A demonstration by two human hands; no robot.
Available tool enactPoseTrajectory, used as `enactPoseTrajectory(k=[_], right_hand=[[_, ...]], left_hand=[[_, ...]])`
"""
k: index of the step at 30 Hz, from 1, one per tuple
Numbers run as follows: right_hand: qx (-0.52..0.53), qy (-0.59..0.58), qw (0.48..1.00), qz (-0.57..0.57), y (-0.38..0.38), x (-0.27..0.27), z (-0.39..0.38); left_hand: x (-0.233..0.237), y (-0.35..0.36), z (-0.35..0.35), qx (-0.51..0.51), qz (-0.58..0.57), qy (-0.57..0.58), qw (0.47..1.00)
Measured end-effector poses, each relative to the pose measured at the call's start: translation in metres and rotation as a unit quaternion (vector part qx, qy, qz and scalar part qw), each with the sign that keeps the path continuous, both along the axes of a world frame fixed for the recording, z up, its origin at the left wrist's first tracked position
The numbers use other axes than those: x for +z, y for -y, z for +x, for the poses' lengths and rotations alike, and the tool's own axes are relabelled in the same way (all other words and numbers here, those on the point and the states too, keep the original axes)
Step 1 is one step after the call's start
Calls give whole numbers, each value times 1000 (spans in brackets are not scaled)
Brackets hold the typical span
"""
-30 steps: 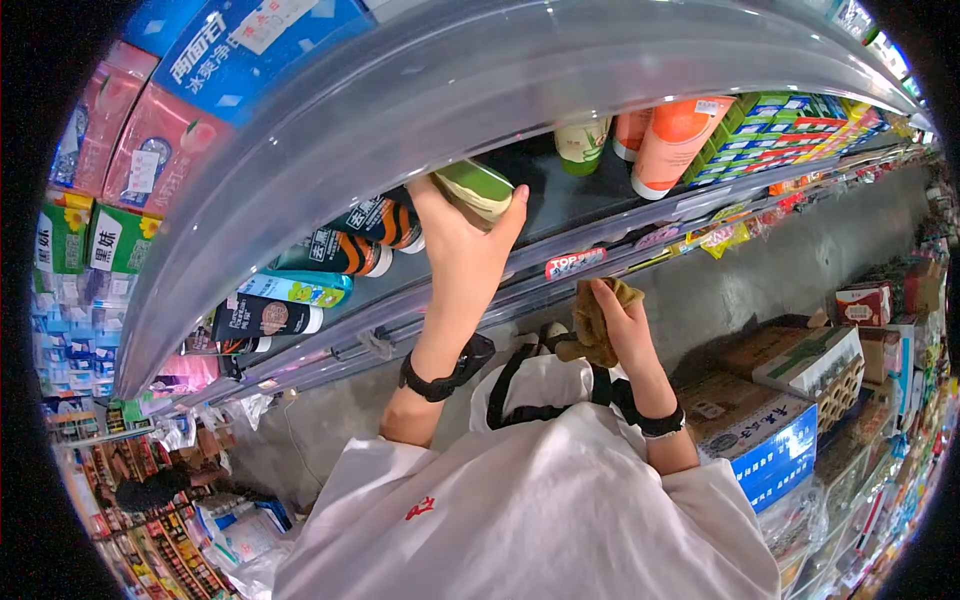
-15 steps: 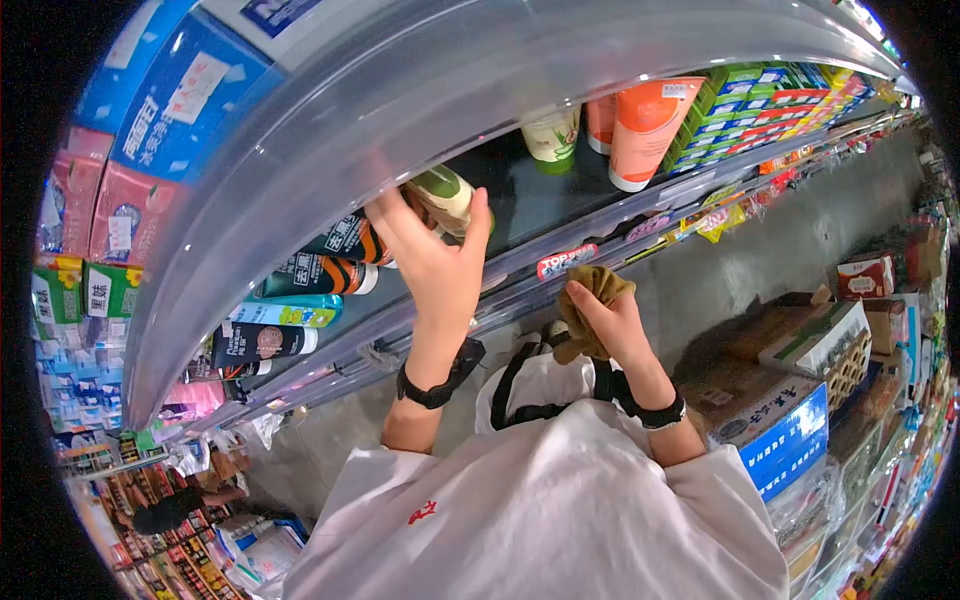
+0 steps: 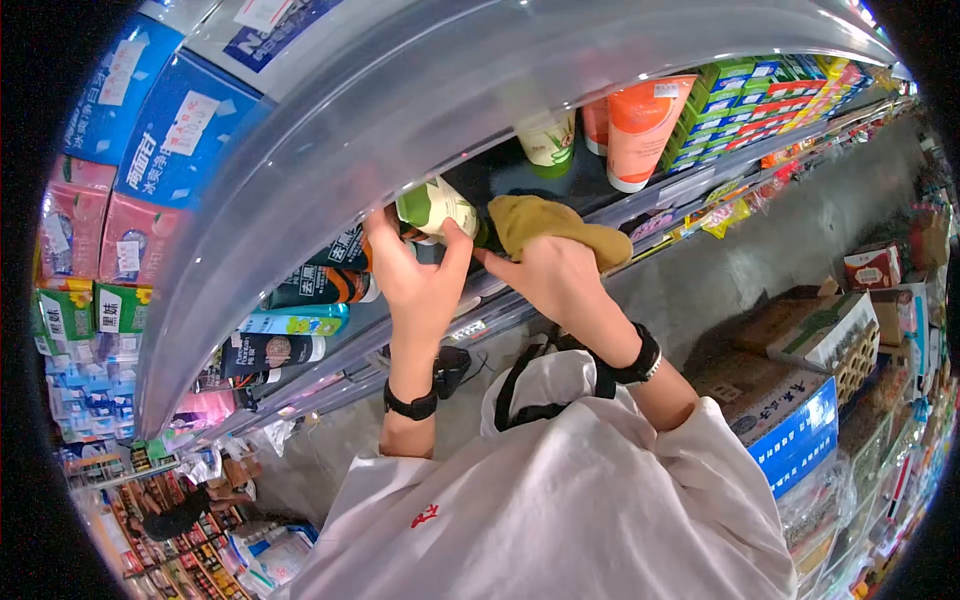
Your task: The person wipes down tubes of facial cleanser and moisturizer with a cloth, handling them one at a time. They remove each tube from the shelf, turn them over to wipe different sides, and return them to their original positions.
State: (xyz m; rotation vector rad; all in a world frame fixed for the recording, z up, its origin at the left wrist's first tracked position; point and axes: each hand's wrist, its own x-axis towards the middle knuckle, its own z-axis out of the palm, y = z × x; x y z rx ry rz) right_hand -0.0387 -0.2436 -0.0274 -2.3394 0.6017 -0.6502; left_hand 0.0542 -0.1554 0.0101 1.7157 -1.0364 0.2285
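Right hand lifts gripped cloth to the front edge of the shelf!
Left hand grips the tube, probably for steadiness.

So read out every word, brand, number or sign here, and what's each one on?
"两面针": blue box
"冰爽净": same box
"黑妹": green boxes
"去黑": orange-striped dark tubes
"Na": white-and-blue box, rest unclear
Too small or blurred: price stickers, carton, black tube, red mark on white shirt, pale green tube in the left hand.
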Motion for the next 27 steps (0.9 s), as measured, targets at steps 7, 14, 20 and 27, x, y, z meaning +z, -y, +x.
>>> enactPoseTrajectory(k=[7, 14, 20, 27], right_hand=[[28, -30, 999, -25, 2, 2, 14], [43, 1, 998, -54, 1, 1, 25], [33, 9, 997, -76, -1, -9, 29], [98, -27, 993, -58, -2, -7, 22]], left_hand=[[-6, -7, 8, -17, 0, -1, 1000], [-3, -8, 14, -64, -27, -31, 997], [-3, -9, 17, -75, -61, -84, 992], [0, -22, 21, -105, -153, -132, 974]])
